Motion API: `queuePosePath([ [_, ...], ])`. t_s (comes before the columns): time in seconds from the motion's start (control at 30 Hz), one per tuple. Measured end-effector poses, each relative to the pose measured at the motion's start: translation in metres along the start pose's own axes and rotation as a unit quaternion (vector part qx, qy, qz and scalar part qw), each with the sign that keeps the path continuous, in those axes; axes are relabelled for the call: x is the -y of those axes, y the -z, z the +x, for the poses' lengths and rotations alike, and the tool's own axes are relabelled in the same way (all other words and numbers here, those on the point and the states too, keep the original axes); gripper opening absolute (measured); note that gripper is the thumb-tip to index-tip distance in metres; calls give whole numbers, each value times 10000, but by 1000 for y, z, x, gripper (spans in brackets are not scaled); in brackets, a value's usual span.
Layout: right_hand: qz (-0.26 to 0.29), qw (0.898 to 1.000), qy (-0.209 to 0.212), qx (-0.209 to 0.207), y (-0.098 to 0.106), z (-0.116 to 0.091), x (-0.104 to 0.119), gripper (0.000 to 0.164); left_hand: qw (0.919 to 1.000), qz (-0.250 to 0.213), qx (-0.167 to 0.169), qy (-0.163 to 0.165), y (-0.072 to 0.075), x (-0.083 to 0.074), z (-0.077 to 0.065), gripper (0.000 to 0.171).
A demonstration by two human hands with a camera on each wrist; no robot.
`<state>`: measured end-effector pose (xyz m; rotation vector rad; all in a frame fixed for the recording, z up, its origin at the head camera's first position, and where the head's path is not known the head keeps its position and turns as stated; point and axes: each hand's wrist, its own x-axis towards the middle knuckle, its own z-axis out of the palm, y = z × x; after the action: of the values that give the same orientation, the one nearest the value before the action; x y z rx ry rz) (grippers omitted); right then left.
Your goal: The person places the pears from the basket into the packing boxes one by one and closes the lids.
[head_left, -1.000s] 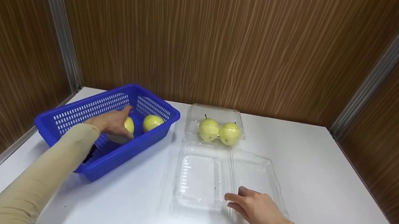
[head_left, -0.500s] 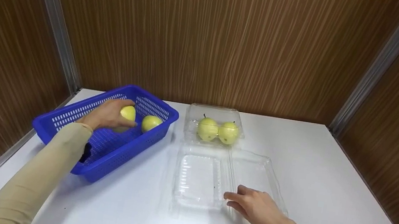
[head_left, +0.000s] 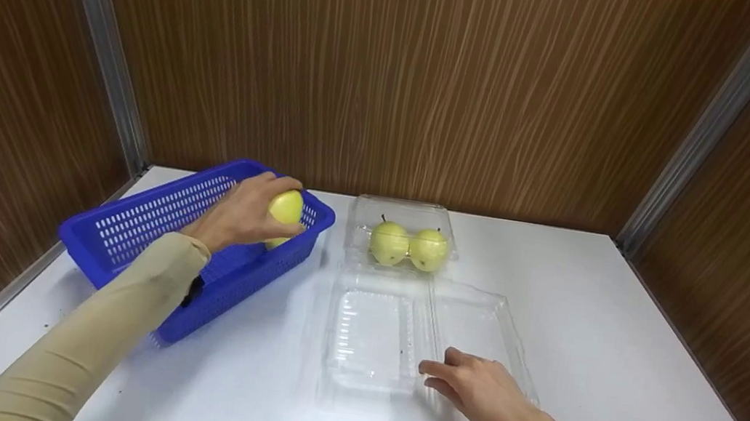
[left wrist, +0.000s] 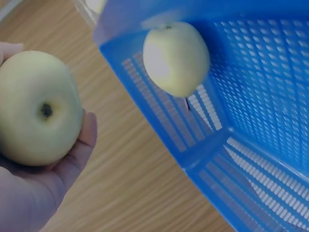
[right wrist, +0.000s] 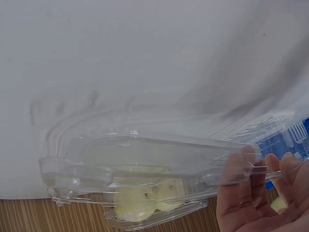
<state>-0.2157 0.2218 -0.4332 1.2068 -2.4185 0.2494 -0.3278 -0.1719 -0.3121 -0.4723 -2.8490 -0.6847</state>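
My left hand (head_left: pixel 246 214) grips a yellow-green pear (head_left: pixel 286 206) above the right end of the blue basket (head_left: pixel 183 319). In the left wrist view, the gripped pear (left wrist: pixel 41 108) turns its dark-spotted end toward the camera, with fingers curled round it. Another pear (left wrist: pixel 176 59) lies inside the basket. At the front right, my right hand (head_left: pixel 488 399) pinches the edge of an opened clear plastic clamshell box (head_left: pixel 371 342), between thumb and fingers in the right wrist view. The box lies flat with its lid (head_left: pixel 476 327) folded out to the right.
Behind the opened box stands a clear plastic box (head_left: pixel 412 210) with two pears (head_left: pixel 409 247) visible in it. Wood-grain panels (head_left: pixel 394 74) enclose the back and sides of the white table (head_left: pixel 589 358).
My left hand has lifted the pear from the basket floor and moved right, over the other pear. The right hand stays at the box.
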Motion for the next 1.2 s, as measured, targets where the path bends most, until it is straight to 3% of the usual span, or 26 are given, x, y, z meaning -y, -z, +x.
queuePosePath([
  [0.13, -12, 10000, -11, 11, 0, -1, -1, 13, 9996, 15, 73, -260, -5, -16, 3, 68],
  [0.3, 57, 10000, -45, 28, 0, -2, -1, 14, 9963, 258, 225, -788, -14, -36, 5, 65],
  [0.43, 70, 9999, -66, 43, 1, -2, -1, 13, 9920, 188, 271, -1219, -23, -51, 6, 63],
  [0.73, 26, 10000, -54, 8, 0, -1, 0, 14, 9825, 99, 648, -1744, -48, -75, 10, 65],
  [1.0, -77, 9999, -80, -9, 0, 0, 2, 11, 9784, 178, 912, -1849, -70, -91, 13, 64],
  [1.2, -18, 9999, -106, 59, -1, 0, 3, 12, 9772, 42, 1112, -1806, -85, -97, 7, 61],
])
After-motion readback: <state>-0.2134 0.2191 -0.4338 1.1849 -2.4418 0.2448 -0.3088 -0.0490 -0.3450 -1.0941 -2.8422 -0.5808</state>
